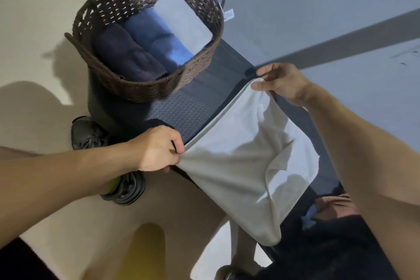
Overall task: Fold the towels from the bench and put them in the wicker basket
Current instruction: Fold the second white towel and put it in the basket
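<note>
Two hands hold one white towel up over the dark tabletop. The left hand has its fingers curled tight on one top corner, near the front edge of the tabletop. The right hand pinches the other top corner between thumb and fingers, near the far edge by the grey wall. The top edge of the towel is pulled straight between the two hands, and this is its long way, running slantwise from the lower left up to the right. The rest of the towel hangs down loose, with soft folds, and its bottom end points to the lower right.

A brown wicker basket sits at the end of the tabletop, well apart from the towel. Bare dotted tabletop lies between them. Inside the basket three folded towels lie side by side: a dark towel, a blue towel and a pale grey towel. A pile of dark cloth lies on the tabletop at the lower right. A black shoe stands on the tan floor just beside the basket.
</note>
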Demonstrator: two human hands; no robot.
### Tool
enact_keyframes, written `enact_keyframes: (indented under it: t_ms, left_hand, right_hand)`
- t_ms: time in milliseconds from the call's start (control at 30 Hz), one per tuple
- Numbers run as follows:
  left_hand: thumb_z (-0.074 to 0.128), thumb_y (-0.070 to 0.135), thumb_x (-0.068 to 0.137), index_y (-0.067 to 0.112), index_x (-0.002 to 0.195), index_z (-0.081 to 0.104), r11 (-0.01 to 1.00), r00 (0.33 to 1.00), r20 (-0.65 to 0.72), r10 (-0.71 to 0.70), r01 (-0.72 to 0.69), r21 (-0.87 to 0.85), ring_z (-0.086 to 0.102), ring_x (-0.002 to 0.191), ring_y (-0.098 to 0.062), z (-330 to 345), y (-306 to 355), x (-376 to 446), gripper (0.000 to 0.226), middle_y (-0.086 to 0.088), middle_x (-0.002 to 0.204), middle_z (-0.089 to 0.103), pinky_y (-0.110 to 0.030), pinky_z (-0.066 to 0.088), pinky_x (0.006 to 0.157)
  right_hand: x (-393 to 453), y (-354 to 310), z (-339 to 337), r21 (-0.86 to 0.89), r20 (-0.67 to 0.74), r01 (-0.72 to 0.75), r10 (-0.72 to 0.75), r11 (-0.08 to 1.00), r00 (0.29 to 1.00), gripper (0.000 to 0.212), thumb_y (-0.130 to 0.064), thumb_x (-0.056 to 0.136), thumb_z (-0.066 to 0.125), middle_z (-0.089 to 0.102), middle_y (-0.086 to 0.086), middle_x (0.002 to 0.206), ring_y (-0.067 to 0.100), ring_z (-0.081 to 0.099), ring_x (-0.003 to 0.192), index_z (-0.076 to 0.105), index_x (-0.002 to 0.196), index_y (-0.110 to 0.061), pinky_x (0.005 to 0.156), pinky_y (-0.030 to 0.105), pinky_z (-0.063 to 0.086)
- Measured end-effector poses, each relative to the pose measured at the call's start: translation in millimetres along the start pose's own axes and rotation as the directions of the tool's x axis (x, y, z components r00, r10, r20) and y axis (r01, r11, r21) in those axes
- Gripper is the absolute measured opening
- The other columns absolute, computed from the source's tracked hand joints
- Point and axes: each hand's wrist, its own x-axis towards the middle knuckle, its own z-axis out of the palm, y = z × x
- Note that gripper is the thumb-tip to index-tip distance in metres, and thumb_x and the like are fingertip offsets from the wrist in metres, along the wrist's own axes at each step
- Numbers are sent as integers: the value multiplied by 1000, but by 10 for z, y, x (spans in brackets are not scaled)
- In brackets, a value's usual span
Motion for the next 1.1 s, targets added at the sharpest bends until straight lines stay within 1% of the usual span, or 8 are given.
enact_keyframes:
  t_ms: [233, 367, 500, 633, 767, 867, 1000, 1100]
  left_hand:
    - [70, 23, 83, 20, 79, 71, 990, 994, 40, -102, 98, 101, 57, 40, -1, -219, 31, 85, 5, -1, 58, 71, -20, 45, 54]
    - [65, 27, 84, 10, 71, 76, 952, 986, 60, -156, 133, 276, 60, 53, -8, -327, 145, 25, 24, -1, 62, 73, -26, 54, 63]
    - [63, 16, 82, 5, 73, 76, 946, 967, 38, -253, 239, 220, 65, 57, -13, -388, 173, -38, 19, -3, 68, 75, -26, 58, 75]
    - [62, 3, 84, -6, 84, 71, 953, 954, 4, -299, 298, 58, 70, 62, -22, -369, 176, -27, 12, -17, 75, 74, -37, 61, 77]
    - [62, 3, 85, -8, 89, 70, 953, 967, 1, -254, 250, 173, 73, 69, -26, -378, 199, 12, 13, -15, 79, 74, -36, 62, 71]
    - [63, 5, 83, -2, 75, 62, 932, 977, 27, -212, 194, 307, 74, 79, -29, -381, 231, 58, 11, -19, 87, 74, -37, 62, 72]
    - [71, 8, 82, -1, 88, 67, 883, 973, 38, -227, 189, 429, 71, 71, -23, -365, 264, 125, 12, -13, 88, 74, -28, 60, 66]
    - [67, 16, 87, -2, 102, 66, 880, 963, 34, -269, 231, 414, 73, 89, -26, -332, 286, 129, 23, -17, 100, 73, -29, 58, 72]
  right_hand:
    - [212, -19, 180, 227, -92, -48, 70, 973, 993, 13, -7, 80, 79, 68, 9, 85, 22, 59, 79, 75, 86, -17, 82, 38, 52]
    - [287, -42, 422, 171, -207, 22, 14, 985, 978, 17, 1, 76, 81, 66, -3, 55, 10, 60, 49, 72, 82, -12, 56, 21, 53]
    - [286, -66, 594, 184, -306, 31, 28, 982, 952, 17, 0, 75, 82, 66, 0, 64, 5, 62, 50, 71, 87, -6, 54, 16, 52]
    - [81, -150, 597, -147, -479, 94, -154, 985, 864, 17, -22, 82, 77, 60, -9, 71, -1, 55, 61, 65, 93, -18, 57, 2, 42]
    - [-608, -125, 459, -321, -290, 45, -143, 946, 946, 10, -28, 82, 74, 68, -11, 75, -3, 61, 65, 68, 85, -20, 64, 15, 47]
    - [-1302, 51, 348, -566, -78, -127, 100, 814, 992, 21, -40, 80, 72, 71, -7, 69, 8, 64, 64, 69, 74, -20, 61, 26, 48]
    - [-2136, 482, 313, -693, 111, -325, 541, 644, 834, 47, -54, 82, 63, 71, -2, 62, 13, 60, 50, 68, 76, -7, 61, 27, 53]
    - [-2499, 765, 503, -584, 93, -412, 561, 700, 822, 52, -58, 78, 70, 58, -2, 55, 16, 51, 46, 56, 67, -9, 48, 22, 44]
